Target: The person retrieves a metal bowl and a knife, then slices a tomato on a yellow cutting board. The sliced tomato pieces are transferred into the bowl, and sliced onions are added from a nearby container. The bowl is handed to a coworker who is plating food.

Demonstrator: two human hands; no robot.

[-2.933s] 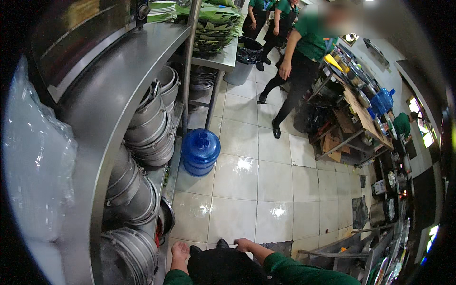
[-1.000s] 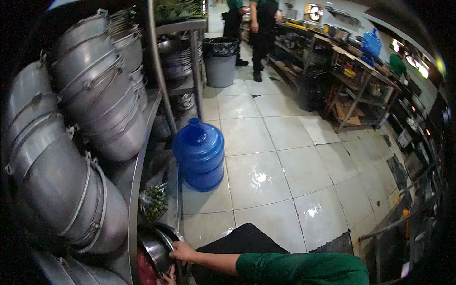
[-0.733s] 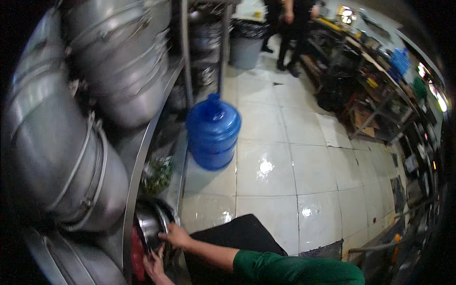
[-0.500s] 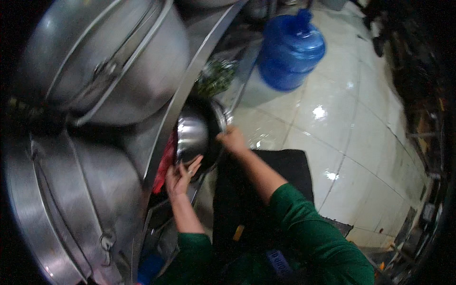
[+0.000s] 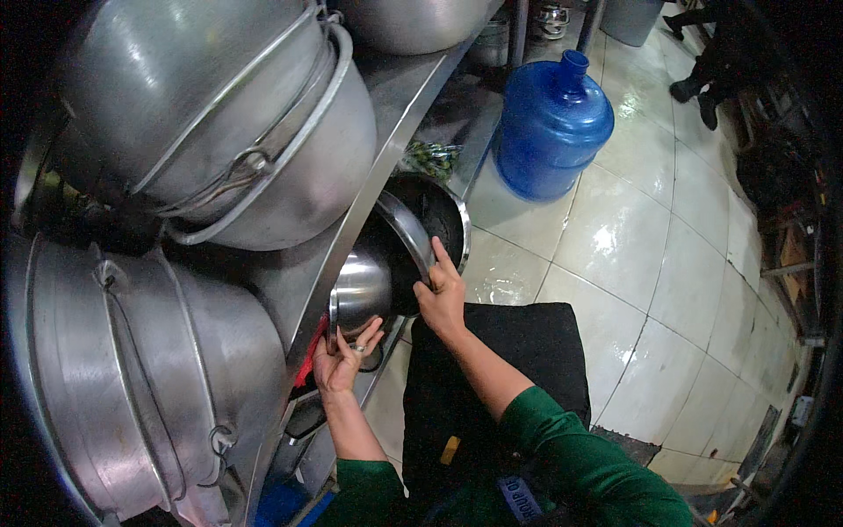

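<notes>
Below the shelf edge, my left hand (image 5: 348,356) holds a shiny steel bowl (image 5: 363,283) tipped on its side. Its thumb is at the rim and its other fingers lie along the curved wall. My right hand (image 5: 442,294) pinches the wide steel rim (image 5: 407,230) of a dark vessel, tilted beside the bowl; its forefinger points up along that rim. Behind it rests a round black pan (image 5: 444,215) with a bright edge. Shadow hides where these vessels meet.
Large metal pots (image 5: 149,369) with wire handles crowd the upper steel shelf (image 5: 386,158) at left. A blue water jug (image 5: 555,127) stands on the tiled floor (image 5: 606,237). Wrapped greens (image 5: 432,160) lie on the lower shelf. Another person's dark shoes (image 5: 694,98) show far right.
The tilted rim in my right hand has come away from the black pan behind it, and a gap shows between them. My left hand keeps its hold on the steel bowl.
</notes>
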